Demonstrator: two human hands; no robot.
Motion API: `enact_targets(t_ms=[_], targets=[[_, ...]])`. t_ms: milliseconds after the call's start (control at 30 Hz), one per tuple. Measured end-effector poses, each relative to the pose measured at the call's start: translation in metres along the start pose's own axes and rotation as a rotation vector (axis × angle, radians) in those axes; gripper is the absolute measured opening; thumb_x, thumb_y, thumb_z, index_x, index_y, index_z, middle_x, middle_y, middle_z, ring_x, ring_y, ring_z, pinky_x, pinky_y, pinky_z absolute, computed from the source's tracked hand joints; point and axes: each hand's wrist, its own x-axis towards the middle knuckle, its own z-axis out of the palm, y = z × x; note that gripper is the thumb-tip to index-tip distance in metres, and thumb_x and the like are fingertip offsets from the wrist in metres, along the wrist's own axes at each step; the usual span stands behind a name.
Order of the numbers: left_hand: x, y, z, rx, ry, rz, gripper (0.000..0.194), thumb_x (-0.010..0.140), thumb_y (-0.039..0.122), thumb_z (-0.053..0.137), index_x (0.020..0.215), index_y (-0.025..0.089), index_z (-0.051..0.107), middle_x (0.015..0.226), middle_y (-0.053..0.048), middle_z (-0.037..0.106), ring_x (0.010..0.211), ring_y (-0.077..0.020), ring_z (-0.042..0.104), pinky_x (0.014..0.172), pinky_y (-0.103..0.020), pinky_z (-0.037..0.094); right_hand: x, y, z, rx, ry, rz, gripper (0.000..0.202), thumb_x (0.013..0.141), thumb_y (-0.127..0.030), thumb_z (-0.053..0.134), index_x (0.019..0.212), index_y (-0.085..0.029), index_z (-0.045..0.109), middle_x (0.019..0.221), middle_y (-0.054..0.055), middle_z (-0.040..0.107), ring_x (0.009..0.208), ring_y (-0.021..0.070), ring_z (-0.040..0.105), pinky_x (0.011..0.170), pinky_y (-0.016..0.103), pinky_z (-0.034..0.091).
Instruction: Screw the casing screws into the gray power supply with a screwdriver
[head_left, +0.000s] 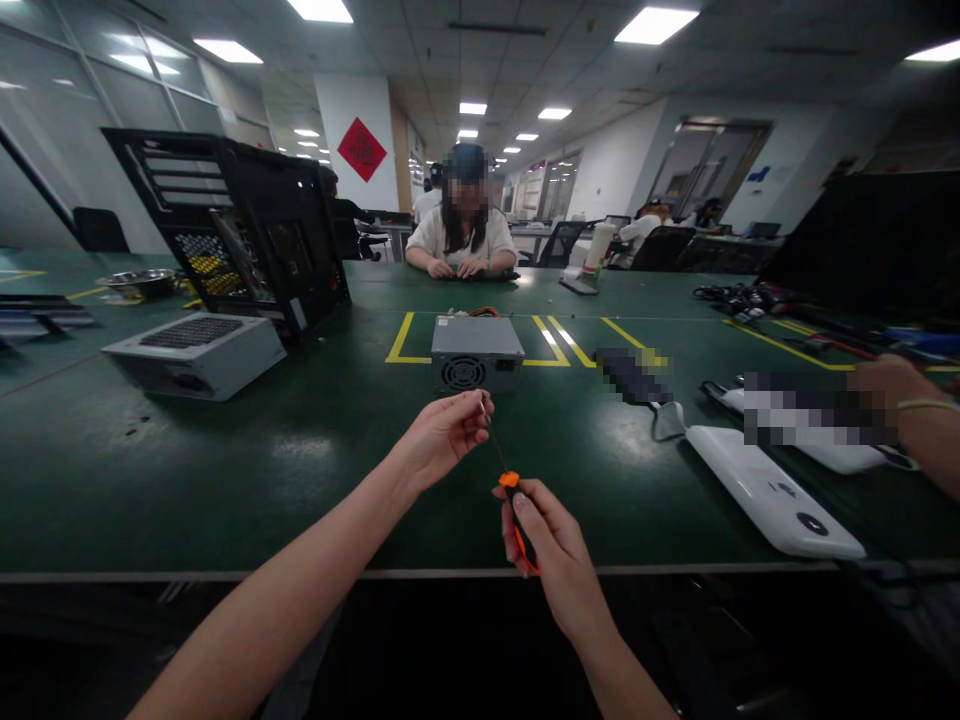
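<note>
My right hand [551,540] is wrapped round the orange and black handle of a screwdriver [523,525]. Its thin shaft points up and away, toward my left hand [448,435]. The thumb and forefinger of that left hand are pinched together at the screwdriver's tip; whatever small thing they hold is too small to make out. Just beyond my fingers a grey computer power supply [478,350] stands on the green table, its round fan grille and socket facing me and coloured wires behind it.
A second power supply [196,355] lies at left beside an open black computer case [247,230] and a metal bowl [142,283]. At right are a phone [634,375], a white device [772,490] and another person's hand [889,390]. A person [465,225] sits opposite.
</note>
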Motion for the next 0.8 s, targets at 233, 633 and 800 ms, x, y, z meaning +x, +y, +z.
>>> enact_targets(t_ms=[233,633,800], targets=[[-0.002,0.002,0.001,0.009,-0.041,0.011,0.012,0.075,0.021,0.066,0.082,0.011,0.064,0.076,0.000,0.058,0.059,-0.0042,0.054,0.055,-0.015,0.048,0.000,0.002,-0.001,-0.017,0.013,0.005,0.035,0.083,-0.050,0.049,0.095,-0.018,0.054,0.062,-0.005,0.047,0.045,0.0045,0.042,0.035,0.014,0.028],[0.000,-0.001,0.002,0.207,-0.055,0.171,0.023,0.074,0.034,0.068,0.077,0.012,0.061,0.068,0.001,0.055,0.057,-0.0039,0.049,0.051,-0.014,0.040,0.002,0.010,-0.003,0.010,0.107,-0.091,0.033,0.077,-0.042,0.061,0.100,-0.024,0.046,0.074,-0.005,0.049,0.049,0.0029,0.040,0.037,0.013,0.026],[0.005,-0.005,-0.002,0.254,-0.024,0.206,0.022,0.077,0.035,0.064,0.077,0.013,0.060,0.067,0.002,0.055,0.055,-0.0038,0.049,0.050,-0.015,0.039,0.001,0.014,-0.006,-0.013,0.114,-0.086,0.028,0.080,-0.042,0.058,0.094,-0.021,0.045,0.064,-0.006,0.050,0.043,0.0028,0.038,0.039,0.015,0.030]])
